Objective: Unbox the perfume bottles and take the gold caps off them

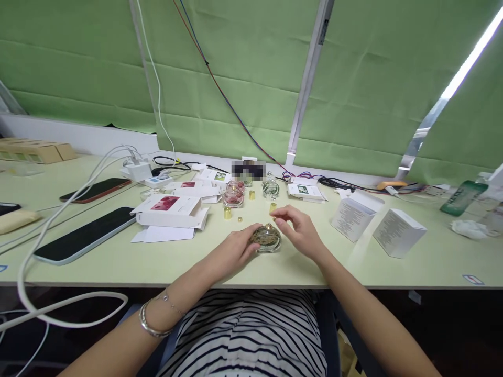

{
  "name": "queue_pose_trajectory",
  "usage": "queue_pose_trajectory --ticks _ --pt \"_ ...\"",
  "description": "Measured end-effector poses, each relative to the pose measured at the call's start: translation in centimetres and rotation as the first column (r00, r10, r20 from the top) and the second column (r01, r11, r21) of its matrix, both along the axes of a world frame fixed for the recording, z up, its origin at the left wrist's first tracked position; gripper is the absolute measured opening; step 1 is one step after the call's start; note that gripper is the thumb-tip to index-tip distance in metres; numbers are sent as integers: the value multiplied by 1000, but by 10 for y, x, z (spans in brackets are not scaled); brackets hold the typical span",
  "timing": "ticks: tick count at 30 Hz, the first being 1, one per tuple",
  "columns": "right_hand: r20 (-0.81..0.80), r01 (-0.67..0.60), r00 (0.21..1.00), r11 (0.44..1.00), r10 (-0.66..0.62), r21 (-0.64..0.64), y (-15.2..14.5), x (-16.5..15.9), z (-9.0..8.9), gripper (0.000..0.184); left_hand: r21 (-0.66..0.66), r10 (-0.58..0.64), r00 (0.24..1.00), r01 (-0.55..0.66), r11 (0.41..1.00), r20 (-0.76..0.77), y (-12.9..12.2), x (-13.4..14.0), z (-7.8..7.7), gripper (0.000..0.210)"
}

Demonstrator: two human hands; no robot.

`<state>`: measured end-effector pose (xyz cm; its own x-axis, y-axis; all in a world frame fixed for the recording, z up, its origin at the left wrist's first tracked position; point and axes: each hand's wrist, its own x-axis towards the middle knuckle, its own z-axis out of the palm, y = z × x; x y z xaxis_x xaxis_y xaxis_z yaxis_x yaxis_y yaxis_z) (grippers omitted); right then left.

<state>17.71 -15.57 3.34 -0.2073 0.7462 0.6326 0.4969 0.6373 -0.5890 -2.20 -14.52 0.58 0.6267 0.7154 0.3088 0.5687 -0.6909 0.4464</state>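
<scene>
My left hand (236,248) is closed around the side of a round glass perfume bottle (268,241) with a dark, patterned front, held at the table's near edge. Just above the bottle's gold neck, my right hand (297,230) pinches a small gold collar (274,219) between thumb and fingertips. A gold cap (273,207) stands right behind those fingers. To the left are another gold cap (227,212) and a small gold ring (240,219). Farther back stand a pink perfume bottle (233,197) and a clear one (271,187).
Flattened white boxes (168,212) lie left of the bottles, beside a large phone (86,235). Two upright white cartons, one an open carton (353,215) and one a closed carton (398,233), stand at the right. A green bottle (463,198) lies far right. White cables (29,277) hang over the left edge.
</scene>
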Motion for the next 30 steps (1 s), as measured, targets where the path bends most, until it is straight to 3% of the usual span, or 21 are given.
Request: queue_pose_trajectory --ticks 7,20,30 --pt "-3 -92 996 996 92 -20 1 -2 -16 20 4 -41 999 41 999 -14 2 0 -1 41" --pt "-13 -116 993 984 119 136 -1 -5 -16 21 2 -48 999 48 999 -5 0 1 0 40" --pt "-32 -163 985 982 167 97 5 1 -16 13 19 -37 999 38 999 -13 0 1 0 41"
